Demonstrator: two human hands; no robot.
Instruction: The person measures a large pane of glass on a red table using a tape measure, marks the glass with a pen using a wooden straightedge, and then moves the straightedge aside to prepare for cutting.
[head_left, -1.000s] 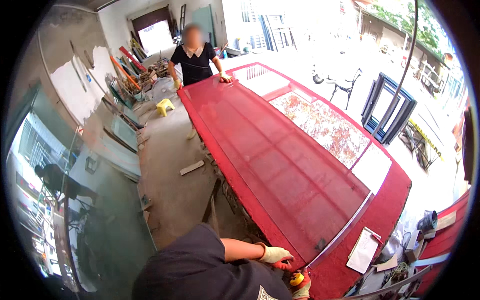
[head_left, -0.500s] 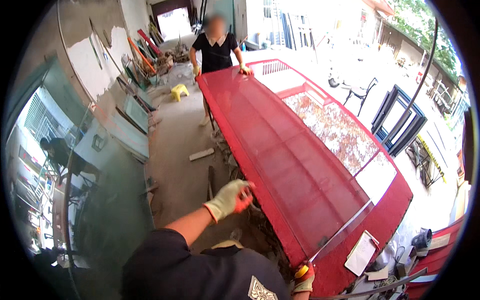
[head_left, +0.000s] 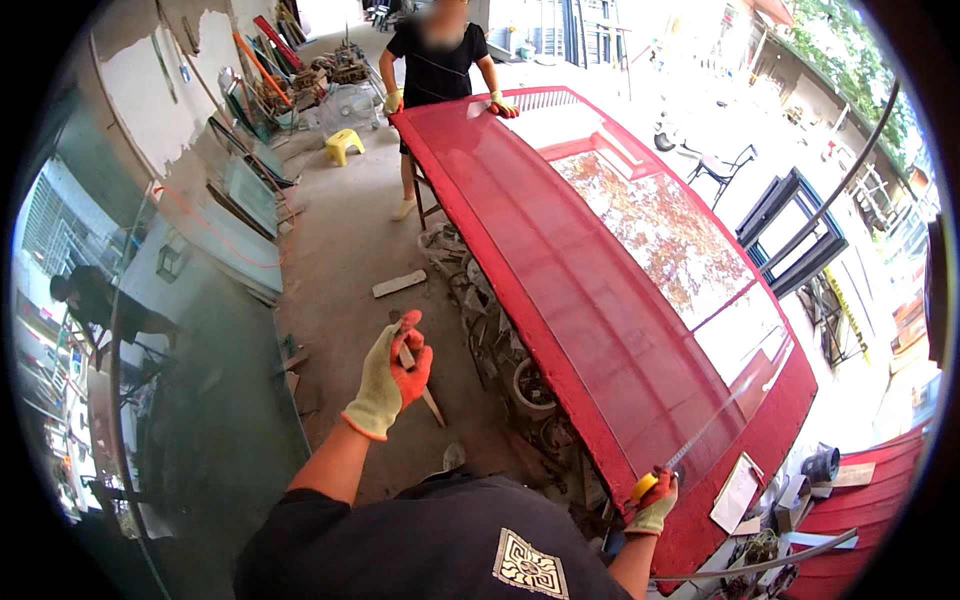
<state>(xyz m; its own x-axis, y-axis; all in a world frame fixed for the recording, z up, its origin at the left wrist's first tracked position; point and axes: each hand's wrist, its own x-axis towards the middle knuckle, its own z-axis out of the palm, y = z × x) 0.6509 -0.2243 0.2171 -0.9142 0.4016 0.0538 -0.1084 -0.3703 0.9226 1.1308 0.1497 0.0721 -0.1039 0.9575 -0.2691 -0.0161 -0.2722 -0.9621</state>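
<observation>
My right hand point(head_left: 655, 503), in a cream and orange work glove, grips a yellow tape measure point(head_left: 645, 487) at the near corner of a red-covered table point(head_left: 770, 430). The tape's blade point(head_left: 690, 446) stretches up and right over a large glass sheet point(head_left: 600, 330) lying on the table. In a matching glove, my left hand point(head_left: 388, 378) is raised above the floor, left of the table edge. Its fingers are bent but apart; a stick on the floor seems to show through the gap. A white notepad point(head_left: 737, 493) lies right of my right hand.
A person point(head_left: 440, 60) stands at the table's far end, gloved hands on its edge. A yellow stool point(head_left: 345, 146) and a pale block point(head_left: 399, 284) are on the floor. Glass panes point(head_left: 220, 400) lean along the left wall. Dark frames point(head_left: 795, 235) stand to the right.
My left hand has moved left, away from the table edge, and is raised. The right hand with the tape measure has moved slightly up and right. The tape blade's angle has changed, and my view has shifted.
</observation>
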